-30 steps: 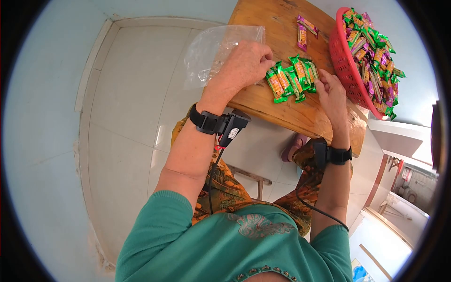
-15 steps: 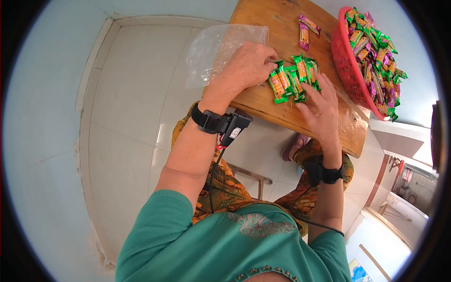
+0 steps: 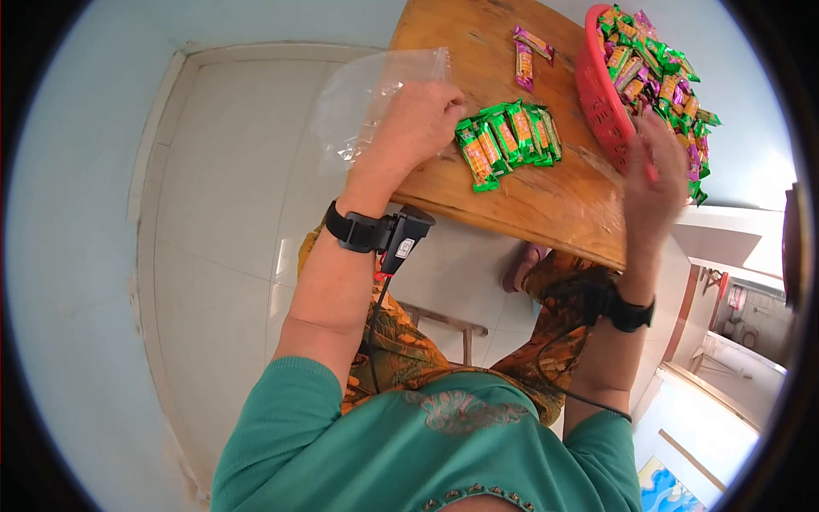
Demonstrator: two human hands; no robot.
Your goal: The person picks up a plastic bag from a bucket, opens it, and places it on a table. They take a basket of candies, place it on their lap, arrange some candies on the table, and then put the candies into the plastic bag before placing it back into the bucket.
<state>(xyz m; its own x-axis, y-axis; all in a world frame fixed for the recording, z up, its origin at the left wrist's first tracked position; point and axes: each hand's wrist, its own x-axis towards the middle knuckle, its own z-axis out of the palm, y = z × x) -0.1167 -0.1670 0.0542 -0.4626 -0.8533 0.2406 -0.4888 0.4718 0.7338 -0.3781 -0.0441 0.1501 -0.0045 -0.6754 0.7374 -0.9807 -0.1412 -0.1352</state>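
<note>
A row of green-wrapped snack bars point(image 3: 509, 136) lies side by side on the wooden table point(image 3: 546, 209). My left hand point(image 3: 418, 122) is just left of the row, its fingers curled together; whatever is inside them is hidden. Under and beside that hand a clear plastic bag point(image 3: 354, 98) spreads over the table's left edge. My right hand point(image 3: 655, 175) is at the near side of the red basket point(image 3: 597, 102), in front of its rim and smeared by motion. Green and purple snack bars point(image 3: 661, 72) are heaped in the basket.
Two purple-wrapped snack bars point(image 3: 525, 60) lie farther back on the table. A wooden stool point(image 3: 448, 322) stands on the tiled floor below, between my legs. Black straps with a cable are on both wrists.
My right hand has left the green snack bars and moved right to the basket. The row now lies closer together and more even. My left hand remains by the row's left end.
</note>
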